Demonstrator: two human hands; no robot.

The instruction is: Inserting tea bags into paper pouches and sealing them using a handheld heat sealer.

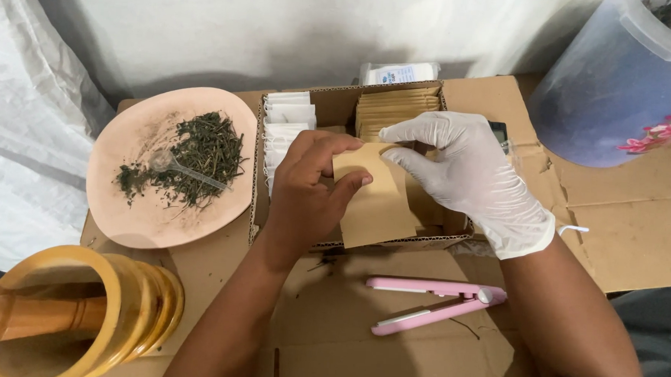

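Both hands pinch one brown pouch point(376, 201) over the open box point(453, 233) at the middle of the cardboard-covered bench point(631, 236). The bare left hand point(309, 191) grips the pouch's upper left edge between thumb and fingers; the gloved right hand point(462, 174) nips its top right corner. Inside the box, white bags point(285, 127) stand at the left end and more brown pouches point(398, 105) at the back. A pink plate point(126, 211) of dried herbs point(199, 158) with a clear spoon point(180, 168) sits just left of the box. A pink sealer point(435, 307) lies near the front edge, a wooden mortar point(86, 313) at the front left corner, a plastic tub point(614, 87) at the back right.
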